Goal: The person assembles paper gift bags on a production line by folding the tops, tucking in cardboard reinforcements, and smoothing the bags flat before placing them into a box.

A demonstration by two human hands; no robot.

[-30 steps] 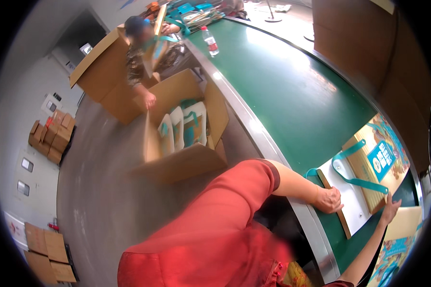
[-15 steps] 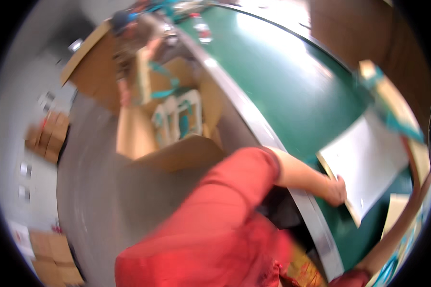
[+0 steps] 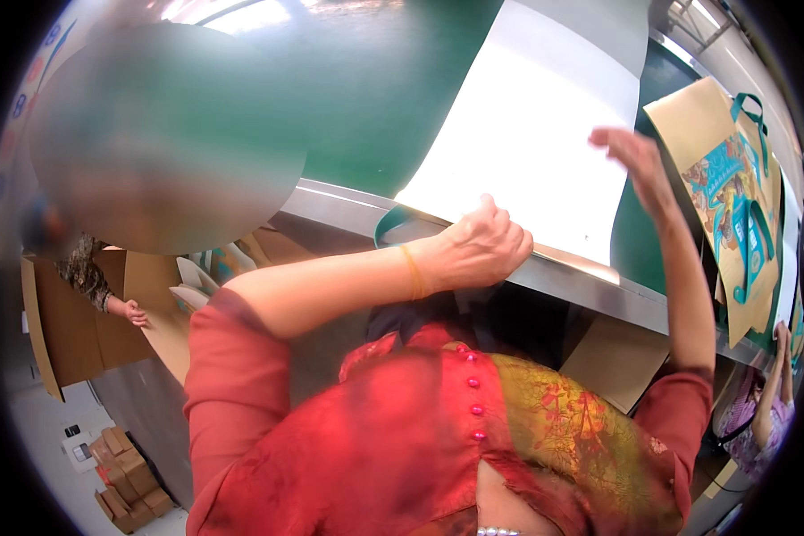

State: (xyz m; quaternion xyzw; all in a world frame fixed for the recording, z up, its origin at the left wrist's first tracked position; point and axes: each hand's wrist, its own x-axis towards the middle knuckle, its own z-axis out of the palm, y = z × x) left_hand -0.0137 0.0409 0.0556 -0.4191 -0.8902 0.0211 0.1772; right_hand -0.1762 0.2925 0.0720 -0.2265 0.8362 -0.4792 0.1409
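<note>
A flat paper bag (image 3: 527,116), its plain white face up, lies across the green tabletop and overlaps the metal near edge. A teal ribbon handle (image 3: 393,223) loops out by its near left corner. My left hand (image 3: 491,246) is closed on the bag's near edge, knuckles up; the fingertips are hidden. My right hand (image 3: 641,170) is raised over the bag's right edge, slightly blurred, fingers stretched out and holding nothing. Just right of that hand stand tan printed paper bags (image 3: 688,121) with teal handles.
The green table (image 3: 357,98) has a metal rim (image 3: 330,207). At left, a co-worker's hand (image 3: 134,313) touches a large cardboard box (image 3: 80,313) holding bags. A second person (image 3: 759,420) works at far right. Stacked cartons (image 3: 132,469) stand lower left. A blurred round patch hides the upper left.
The view has swung toward the right, so the bag now lies in front of me. My left hand still grips its edge; my right hand has come up beside it.
</note>
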